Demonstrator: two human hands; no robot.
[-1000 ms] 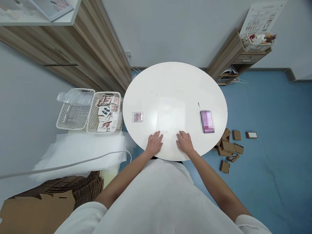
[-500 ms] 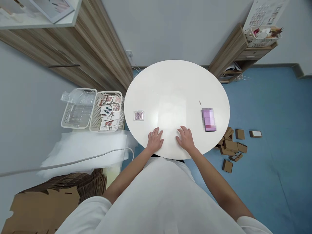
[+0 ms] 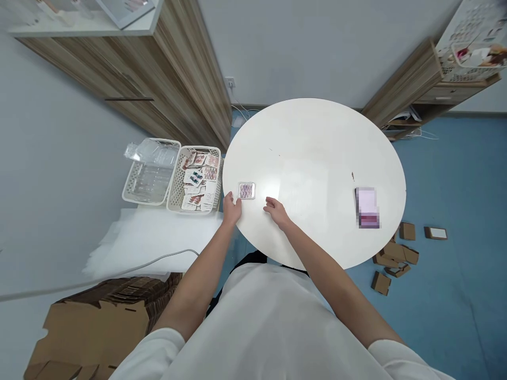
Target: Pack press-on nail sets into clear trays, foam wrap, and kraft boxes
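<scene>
A small clear case of pink press-on nails (image 3: 246,190) lies flat near the left edge of the round white table (image 3: 317,142). My left hand (image 3: 231,209) rests at the table's edge just below and left of the case, fingers apart, holding nothing. My right hand (image 3: 277,211) lies open on the tabletop a little to the right of the case, not touching it. A pink-and-white phone-sized object (image 3: 367,207), blurred, lies on the table's right side.
Two white baskets stand left of the table: one with clear plastic trays (image 3: 150,170), one with nail cards (image 3: 198,179). White foam sheets (image 3: 154,237) and flat cardboard (image 3: 99,311) lie lower left. Small brown boxes (image 3: 396,256) are scattered on the blue floor at right.
Both hands have moved left from the table's near edge toward the nail case. The view has swung left, so the table and phone-sized object sit further right in frame.
</scene>
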